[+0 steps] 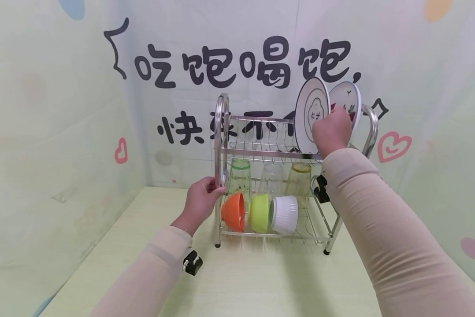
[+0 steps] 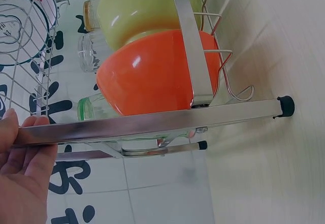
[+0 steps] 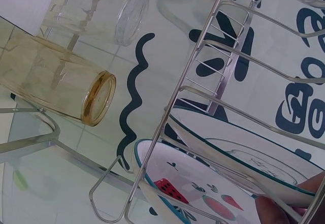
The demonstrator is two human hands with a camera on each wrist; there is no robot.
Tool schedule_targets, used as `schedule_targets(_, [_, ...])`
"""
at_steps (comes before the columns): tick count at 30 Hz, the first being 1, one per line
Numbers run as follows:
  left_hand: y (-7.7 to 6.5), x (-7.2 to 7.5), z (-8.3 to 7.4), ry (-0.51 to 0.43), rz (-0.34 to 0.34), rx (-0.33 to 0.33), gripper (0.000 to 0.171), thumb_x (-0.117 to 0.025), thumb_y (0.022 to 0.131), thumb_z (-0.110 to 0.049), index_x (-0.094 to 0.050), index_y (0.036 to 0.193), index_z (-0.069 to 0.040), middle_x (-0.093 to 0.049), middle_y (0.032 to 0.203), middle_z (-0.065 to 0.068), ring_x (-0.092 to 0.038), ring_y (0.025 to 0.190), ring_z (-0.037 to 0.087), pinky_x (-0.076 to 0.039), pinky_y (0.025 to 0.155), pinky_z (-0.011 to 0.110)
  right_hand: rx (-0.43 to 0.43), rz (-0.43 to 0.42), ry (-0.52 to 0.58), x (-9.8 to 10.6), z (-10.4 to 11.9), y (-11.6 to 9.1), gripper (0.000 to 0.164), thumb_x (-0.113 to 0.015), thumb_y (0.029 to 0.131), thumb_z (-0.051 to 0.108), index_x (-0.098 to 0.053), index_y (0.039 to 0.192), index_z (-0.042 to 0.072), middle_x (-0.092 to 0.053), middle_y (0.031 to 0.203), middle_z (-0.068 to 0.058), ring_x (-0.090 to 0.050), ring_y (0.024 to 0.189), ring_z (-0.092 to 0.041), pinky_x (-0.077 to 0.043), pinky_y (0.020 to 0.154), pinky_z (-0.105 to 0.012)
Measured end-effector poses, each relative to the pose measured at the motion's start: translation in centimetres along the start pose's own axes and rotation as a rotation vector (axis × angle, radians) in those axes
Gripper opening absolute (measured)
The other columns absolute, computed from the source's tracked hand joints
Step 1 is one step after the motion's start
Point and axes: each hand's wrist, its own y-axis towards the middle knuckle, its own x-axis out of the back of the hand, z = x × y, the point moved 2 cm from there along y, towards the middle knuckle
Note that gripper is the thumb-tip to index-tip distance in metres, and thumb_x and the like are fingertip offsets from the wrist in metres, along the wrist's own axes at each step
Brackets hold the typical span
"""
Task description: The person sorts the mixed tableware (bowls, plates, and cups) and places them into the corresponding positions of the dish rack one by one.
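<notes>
My right hand (image 1: 333,132) grips the right edge of a white plate (image 1: 306,110) with a dark rim and lettering, upright on the rack's top tier. In the right wrist view, fingers show at that plate's rim. Just right of it stands a second plate (image 1: 346,93) with a watermelon pattern, partly hidden behind the hand. My left hand (image 1: 199,200) holds the left post (image 1: 218,154) of the metal dish rack (image 1: 261,153), thumb and fingers on either side of the bar in the left wrist view.
On the lower tier, an orange bowl (image 1: 232,213), a yellow-green bowl (image 1: 258,214) and a white ribbed bowl (image 1: 287,215) lie on their sides. Behind them stand a green glass (image 1: 240,178), a clear glass (image 1: 271,178) and an amber glass (image 1: 299,179). The rack stands on a pale table (image 1: 253,281).
</notes>
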Motion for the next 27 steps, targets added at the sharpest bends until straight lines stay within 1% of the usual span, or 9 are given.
schedule_targets(4, [-0.04,0.01,-0.01,-0.001,0.001,-0.002,0.024,-0.066,0.092,-0.013,-0.063,0.11,0.002,-0.067,0.097,0.015,-0.062,0.091,0.026,-0.052,0.083,0.04,-0.003,0.009,-0.019,-0.03,-0.02,-0.01,0.044,-0.046,0.082,-0.004,-0.051,0.125,-0.004,-0.059,0.118,-0.023,-0.055,0.101,-0.033,-0.052,0.077,-0.039])
schedule_targets(13, [-0.04,0.03,0.03,-0.014,-0.003,-0.006,0.023,-0.066,0.091,-0.012,-0.063,0.11,0.002,-0.067,0.098,0.015,-0.063,0.092,0.027,-0.053,0.085,0.041,-0.003,0.034,-0.053,0.06,0.02,-0.23,0.043,-0.045,0.083,-0.001,-0.049,0.126,-0.007,-0.059,0.117,-0.024,-0.054,0.098,-0.034,-0.051,0.08,-0.042])
schedule_targets(20, [-0.17,0.04,-0.07,-0.02,-0.003,-0.005,0.024,-0.066,0.091,-0.012,-0.063,0.11,0.002,-0.067,0.098,0.015,-0.063,0.091,0.027,-0.053,0.084,0.041,0.002,0.048,-0.068,0.28,0.08,-0.41,0.044,-0.044,0.084,-0.001,-0.048,0.127,-0.008,-0.058,0.117,-0.025,-0.054,0.096,-0.033,-0.05,0.075,-0.04])
schedule_targets(27, [-0.12,0.0,-0.05,-0.018,-0.005,0.0,0.024,-0.066,0.091,-0.012,-0.063,0.11,0.002,-0.067,0.098,0.015,-0.063,0.091,0.026,-0.053,0.084,0.041,0.0,0.062,-0.069,0.43,0.12,-0.58,0.042,-0.044,0.083,-0.001,-0.05,0.124,-0.008,-0.059,0.113,-0.023,-0.054,0.091,-0.031,-0.049,0.071,-0.036])
